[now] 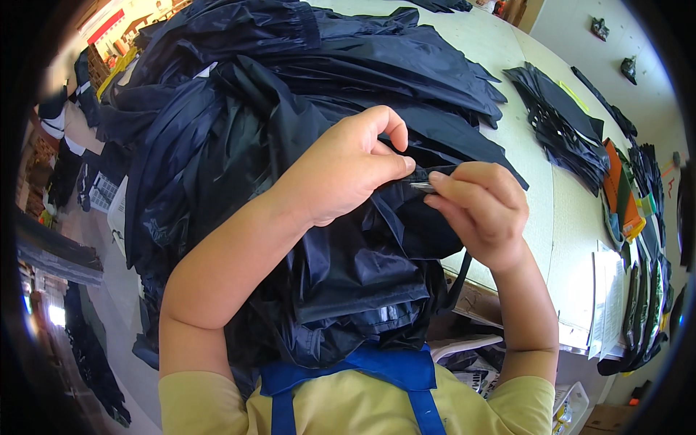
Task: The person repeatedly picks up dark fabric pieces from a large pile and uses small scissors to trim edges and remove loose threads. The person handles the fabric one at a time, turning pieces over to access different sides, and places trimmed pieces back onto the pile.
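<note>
My left hand (351, 163) pinches an edge of a dark navy garment (355, 268) between thumb and fingers, its index finger curled above. Close by on the right, my right hand (482, 210) is closed on a small pointed silver metal tool (420, 186), whose tip reaches the cloth beside my left thumb. Most of the tool is hidden in my fingers, so its exact kind does not show. The shiny cloth drapes over the table edge and down toward my lap. A narrow dark strap (458, 283) hangs below my right hand.
A large heap of similar navy garments (377, 61) covers the far left of the pale table (573, 196). Stacked dark cloth pieces (562, 119) lie at the right. Beyond them are an orange holder (622, 188) and white paper sheets (605, 301). Filled shelves sit under the table.
</note>
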### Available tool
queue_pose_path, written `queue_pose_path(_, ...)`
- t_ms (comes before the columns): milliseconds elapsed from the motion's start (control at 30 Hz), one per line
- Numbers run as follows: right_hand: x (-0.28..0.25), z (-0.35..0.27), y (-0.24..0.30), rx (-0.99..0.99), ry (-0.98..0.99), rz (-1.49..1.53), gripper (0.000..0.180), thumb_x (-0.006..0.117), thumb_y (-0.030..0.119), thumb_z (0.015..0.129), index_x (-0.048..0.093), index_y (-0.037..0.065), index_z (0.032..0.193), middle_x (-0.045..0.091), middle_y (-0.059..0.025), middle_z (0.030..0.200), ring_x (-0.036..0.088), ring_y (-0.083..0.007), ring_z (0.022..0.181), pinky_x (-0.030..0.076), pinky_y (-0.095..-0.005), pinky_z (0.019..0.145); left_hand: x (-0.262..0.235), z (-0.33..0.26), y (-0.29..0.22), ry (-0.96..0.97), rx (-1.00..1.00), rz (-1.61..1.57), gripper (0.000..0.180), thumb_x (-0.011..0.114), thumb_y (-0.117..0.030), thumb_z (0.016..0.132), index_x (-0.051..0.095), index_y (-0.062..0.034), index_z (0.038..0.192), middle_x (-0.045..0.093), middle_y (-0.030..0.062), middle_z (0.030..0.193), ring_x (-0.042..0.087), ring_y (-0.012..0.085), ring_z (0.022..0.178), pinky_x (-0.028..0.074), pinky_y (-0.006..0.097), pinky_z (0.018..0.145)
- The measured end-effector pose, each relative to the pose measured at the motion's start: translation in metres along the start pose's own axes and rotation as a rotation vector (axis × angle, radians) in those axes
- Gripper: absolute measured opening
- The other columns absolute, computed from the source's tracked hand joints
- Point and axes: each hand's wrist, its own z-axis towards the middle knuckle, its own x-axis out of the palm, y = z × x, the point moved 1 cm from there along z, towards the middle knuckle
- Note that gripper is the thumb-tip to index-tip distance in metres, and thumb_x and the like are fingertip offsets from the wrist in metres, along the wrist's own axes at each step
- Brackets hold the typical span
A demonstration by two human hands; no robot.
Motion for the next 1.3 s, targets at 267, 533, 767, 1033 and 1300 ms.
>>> queue_pose_path(267,-0.038,-0.028,-0.037,0.839,-0.180,0.250,0.035,0.075,0.006,0.076,0.061,0.003,0.108,0.045,0.0046,0.080,0.036,-0.0025,0.062,0.031,-0.0176,0.055,0.003,-0.018,0.005,0.389,0.086,1.009,0.045,0.058,-0.009,0.082,0.047,-0.0051,0.126,0.063,0.0190,0.070,0.063,0.0342,0.065,0.049,0.039,0.061)
queue_pose_path(533,-0.019,-0.073,-0.053,0.713,0.389,0.188,0.030,0.068,-0.004,0.070,0.066,0.005,0.099,0.061,-0.0105,0.097,0.061,-0.0207,0.072,0.050,-0.0274,0.064,0.025,-0.003,0.045,0.469,0.463,1.510,0.014,0.059,-0.014,0.075,0.067,-0.0029,0.071,0.055,0.0112,0.087,0.055,0.0307,0.091,0.046,0.038,0.077)
queue_pose_path(767,-0.009,-0.065,-0.049,0.534,0.556,-0.066,0.044,0.063,0.000,0.070,0.064,0.015,0.111,0.060,-0.0077,0.106,0.065,-0.0300,0.078,0.054,-0.0356,0.069,0.018,0.011,0.049,0.468,0.127,1.223,0.024,0.053,-0.015,0.086,0.054,-0.0013,0.106,0.065,0.0187,0.080,0.063,0.0363,0.077,0.049,0.045,0.071)
queue_pose_path(1033,-0.008,-0.067,-0.062,0.902,0.345,0.290,0.012,0.060,0.001,0.084,0.065,0.003,0.095,0.062,-0.0076,0.080,0.052,-0.0128,0.066,0.044,-0.0262,0.062,0.024,0.017,0.057,0.428,0.155,1.201,0.051,0.066,-0.021,0.079,0.043,-0.0035,0.121,0.062,0.0223,0.098,0.062,0.0394,0.089,0.051,0.044,0.076)
queue_pose_path(1300,-0.026,-0.037,-0.044,1.329,-0.053,1.069,0.020,0.063,0.013,0.089,0.060,0.001,0.106,0.050,0.0039,0.068,0.037,-0.0026,0.048,0.027,-0.0176,0.044,0.027,0.014,0.050,0.082,0.441,0.782,0.060,0.075,-0.016,0.075,0.042,-0.0027,0.123,0.049,0.0120,0.112,0.056,0.0250,0.100,0.049,0.035,0.082)
